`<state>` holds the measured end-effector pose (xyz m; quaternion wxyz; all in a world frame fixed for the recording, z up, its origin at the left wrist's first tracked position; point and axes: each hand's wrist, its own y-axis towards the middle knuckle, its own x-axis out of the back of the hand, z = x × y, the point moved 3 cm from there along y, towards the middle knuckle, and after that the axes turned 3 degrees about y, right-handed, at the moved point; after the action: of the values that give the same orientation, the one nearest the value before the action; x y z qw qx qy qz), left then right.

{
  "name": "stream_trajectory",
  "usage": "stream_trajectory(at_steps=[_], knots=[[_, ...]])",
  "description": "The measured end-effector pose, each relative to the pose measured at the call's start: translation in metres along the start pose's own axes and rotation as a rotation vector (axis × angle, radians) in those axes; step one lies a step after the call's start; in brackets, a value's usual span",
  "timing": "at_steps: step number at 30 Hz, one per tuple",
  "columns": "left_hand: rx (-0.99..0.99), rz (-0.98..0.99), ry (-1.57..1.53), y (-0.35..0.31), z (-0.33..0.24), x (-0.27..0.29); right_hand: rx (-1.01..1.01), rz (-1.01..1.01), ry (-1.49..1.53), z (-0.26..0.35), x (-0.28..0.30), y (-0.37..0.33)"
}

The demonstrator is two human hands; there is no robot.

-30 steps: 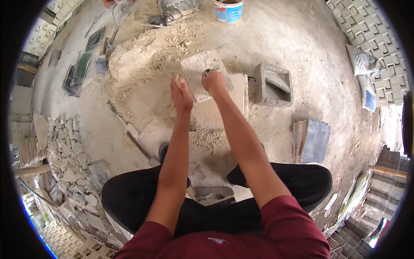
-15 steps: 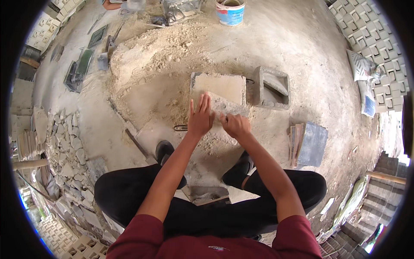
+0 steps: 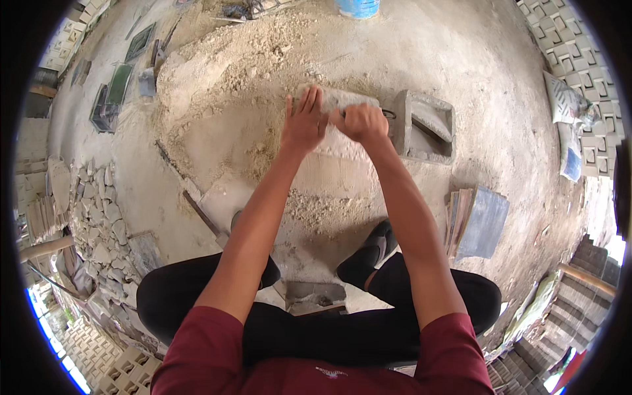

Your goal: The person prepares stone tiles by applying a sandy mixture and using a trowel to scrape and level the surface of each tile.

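My two hands are at the far side of a mould (image 3: 332, 168) packed level with pale sandy mix. A flat, cement-crusted scraper (image 3: 349, 99) lies across that far edge. My left hand (image 3: 305, 128) rests on its left part, fingers stretched out flat. Closed in a fist, my right hand (image 3: 363, 123) grips the scraper's handle, of which only a dark end shows by the thumb. A metal loop handle (image 3: 390, 114) sticks out at the mould's right.
A grey concrete box-shaped block (image 3: 405, 125) stands right of the mould. Loose sandy mix (image 3: 230, 66) is heaped at the far left. Flat plates (image 3: 484, 220) lean together at the right. Beyond are a blue bucket (image 3: 359, 6) and dark mould frames (image 3: 118, 85).
Both hands have pushed the scraper away from me, from the middle of the mould to its far edge. The near part of the mould's surface is now uncovered. The view has tilted slightly.
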<state>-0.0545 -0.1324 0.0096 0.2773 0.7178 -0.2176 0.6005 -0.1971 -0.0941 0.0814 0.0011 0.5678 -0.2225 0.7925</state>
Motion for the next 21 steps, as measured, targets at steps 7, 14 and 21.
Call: stream_trajectory(at_steps=[7, 14, 21], knots=[[0.002, 0.048, -0.040, -0.045, -0.005, 0.004, 0.048, 0.189, 0.056, 0.007, -0.026, -0.037], [0.126, 0.062, -0.077, -0.129, -0.005, 0.023, 0.106, 0.193, 0.054, 0.038, -0.061, -0.100], [0.119, 0.029, 0.037, -0.009, 0.056, 0.014, 0.124, 0.006, 0.060, 0.056, -0.014, 0.017]])
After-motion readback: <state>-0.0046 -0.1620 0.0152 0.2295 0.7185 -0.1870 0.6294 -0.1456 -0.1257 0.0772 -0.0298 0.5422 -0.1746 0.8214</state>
